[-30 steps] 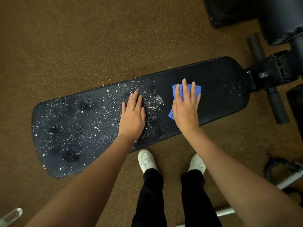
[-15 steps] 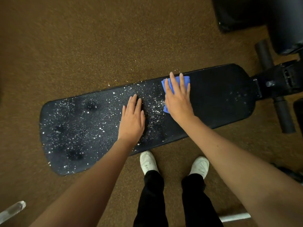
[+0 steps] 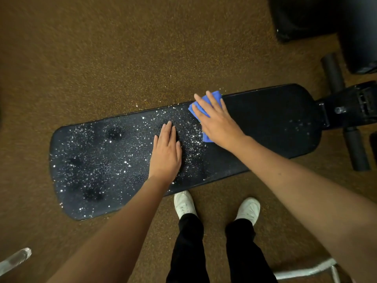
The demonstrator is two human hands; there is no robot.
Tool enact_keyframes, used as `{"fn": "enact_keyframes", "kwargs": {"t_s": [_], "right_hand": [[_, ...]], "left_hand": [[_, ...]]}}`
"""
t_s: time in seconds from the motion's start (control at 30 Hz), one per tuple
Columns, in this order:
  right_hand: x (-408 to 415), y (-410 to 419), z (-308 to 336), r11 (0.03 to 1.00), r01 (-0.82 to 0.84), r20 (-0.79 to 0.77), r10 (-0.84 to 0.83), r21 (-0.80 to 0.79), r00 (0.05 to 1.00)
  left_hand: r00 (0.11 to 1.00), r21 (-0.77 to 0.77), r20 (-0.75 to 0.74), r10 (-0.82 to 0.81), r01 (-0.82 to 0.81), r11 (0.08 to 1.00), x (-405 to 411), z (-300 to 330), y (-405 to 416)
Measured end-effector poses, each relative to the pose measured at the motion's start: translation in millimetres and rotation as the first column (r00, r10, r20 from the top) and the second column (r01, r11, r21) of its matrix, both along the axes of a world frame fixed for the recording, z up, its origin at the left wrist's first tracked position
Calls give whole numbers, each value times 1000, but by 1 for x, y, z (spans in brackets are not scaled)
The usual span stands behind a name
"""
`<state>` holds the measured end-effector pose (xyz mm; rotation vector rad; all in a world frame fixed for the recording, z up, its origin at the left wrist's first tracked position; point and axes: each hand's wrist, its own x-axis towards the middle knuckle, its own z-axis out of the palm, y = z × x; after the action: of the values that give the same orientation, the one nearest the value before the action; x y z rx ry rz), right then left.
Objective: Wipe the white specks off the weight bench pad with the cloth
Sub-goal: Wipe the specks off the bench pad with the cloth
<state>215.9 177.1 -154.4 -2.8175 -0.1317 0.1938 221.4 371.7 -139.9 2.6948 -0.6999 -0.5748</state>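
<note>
The long black weight bench pad (image 3: 265, 127) lies across the view above the brown floor. White specks (image 3: 98, 160) cover its left half; the right half is mostly dark, with a few faint specks near its right end. My right hand (image 3: 218, 121) presses the blue cloth (image 3: 215, 98) flat on the pad's far edge near the middle, with the cloth showing past my fingertips and below my palm. My left hand (image 3: 166, 154) lies flat, fingers together, on the speckled part just left of the cloth.
The bench frame with black foam rollers (image 3: 356, 148) joins the pad at the right. More black padded equipment (image 3: 306, 17) stands at the top right. My white shoes (image 3: 184, 203) stand on the floor just below the pad. A white metal bar (image 3: 306, 270) is at the bottom right.
My right hand slid the cloth away from me, from the pad's middle to its far edge, and a little left. Specks scattered onto the floor there. My left hand stayed in place.
</note>
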Motion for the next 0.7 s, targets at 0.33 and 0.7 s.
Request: {"fn": "enact_keyframes", "kwargs": {"t_s": [0.33, 0.7], "right_hand": [[-13, -6, -6, 1000, -28, 43, 28, -10, 999], [-51, 8, -10, 999, 40, 74, -42, 25, 996]], "left_hand": [[1000, 12, -23, 13, -13, 1000, 0, 0, -1], [1000, 33, -9, 7, -6, 999, -1, 0, -2]]}}
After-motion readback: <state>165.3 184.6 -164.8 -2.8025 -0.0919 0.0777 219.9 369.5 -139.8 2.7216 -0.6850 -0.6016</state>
